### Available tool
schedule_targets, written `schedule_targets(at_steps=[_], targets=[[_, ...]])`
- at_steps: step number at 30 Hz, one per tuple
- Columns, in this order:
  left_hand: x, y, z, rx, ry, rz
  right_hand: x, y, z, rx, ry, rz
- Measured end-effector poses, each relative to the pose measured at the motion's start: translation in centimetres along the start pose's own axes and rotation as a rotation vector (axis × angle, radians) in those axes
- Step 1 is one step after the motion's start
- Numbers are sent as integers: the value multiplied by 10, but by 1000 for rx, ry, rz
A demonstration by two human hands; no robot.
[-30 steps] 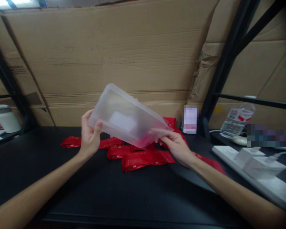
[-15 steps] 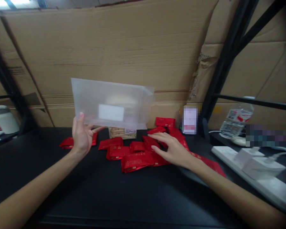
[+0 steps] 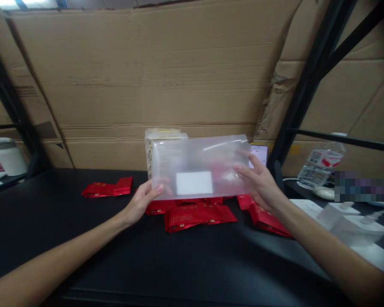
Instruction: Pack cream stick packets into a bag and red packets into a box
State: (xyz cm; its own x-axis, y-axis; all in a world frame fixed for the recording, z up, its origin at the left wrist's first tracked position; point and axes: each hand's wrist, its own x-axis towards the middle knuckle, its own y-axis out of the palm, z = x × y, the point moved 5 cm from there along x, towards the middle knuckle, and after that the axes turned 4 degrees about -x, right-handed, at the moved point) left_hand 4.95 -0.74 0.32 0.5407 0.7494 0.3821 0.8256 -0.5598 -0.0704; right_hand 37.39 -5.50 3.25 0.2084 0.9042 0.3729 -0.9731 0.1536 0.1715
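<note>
A frosted, see-through plastic sleeve [image 3: 225,157] with a white label [image 3: 194,183] is held up between my hands above the desk. My left hand [image 3: 141,202] grips its lower left corner, thumb in front and fingers behind, showing dimly through the plastic. At the right end, my right hand [image 3: 259,179] closes on it with thumb and fingers. Red packets [image 3: 198,215] lie below and behind the sleeve, partly hidden by it. More red packets [image 3: 110,187] sit to the left of my left hand, and others [image 3: 269,219] lie under my right forearm.
A clear container [image 3: 149,149] stands behind the sleeve, against the cardboard wall [image 3: 179,85]. A phone [image 3: 259,153], a water bottle [image 3: 321,162] and a power strip [image 3: 307,207] with plugs are at right. A white cup [image 3: 9,157] stands far left beside the black frame.
The sleeve has moved right and down. My right hand has risen from the red packets and taken hold of its right end. The container behind now shows more.
</note>
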Motion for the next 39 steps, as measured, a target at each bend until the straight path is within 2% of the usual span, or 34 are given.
schedule_targets(at_steps=[4,6,7,11,16,18,20,22,25,28,30,31,36,39], targets=[[-9,18,-14,416,254,382,7,-14,3,97,36,-74],[-14,30,-23,669,358,491,10,-20,3,124,32,-124],[-14,35,-26,763,370,491,11,-22,3,134,24,-141],[-2,65,-28,962,298,441,16,-30,6,152,-8,-187],[37,117,-9,1043,309,522,20,-39,8,153,-42,-254],[52,129,7,1045,216,573,20,-41,8,159,-54,-256],[60,132,23,1023,65,662,20,-42,8,155,-54,-249],[57,126,29,1000,17,696,20,-43,8,136,-48,-237],[36,102,18,964,44,684,19,-41,8,66,-8,-189],[8,68,-3,909,59,676,15,-33,8,-51,84,-94],[-5,42,-19,846,125,644,11,-25,8,-99,140,3],[-9,28,-22,848,110,646,9,-21,8,-108,161,61],[-6,-40,-15,1059,-47,574,2,-4,-3,-269,176,307],[-2,-61,-12,1093,-107,527,3,-5,-11,-482,122,325]])
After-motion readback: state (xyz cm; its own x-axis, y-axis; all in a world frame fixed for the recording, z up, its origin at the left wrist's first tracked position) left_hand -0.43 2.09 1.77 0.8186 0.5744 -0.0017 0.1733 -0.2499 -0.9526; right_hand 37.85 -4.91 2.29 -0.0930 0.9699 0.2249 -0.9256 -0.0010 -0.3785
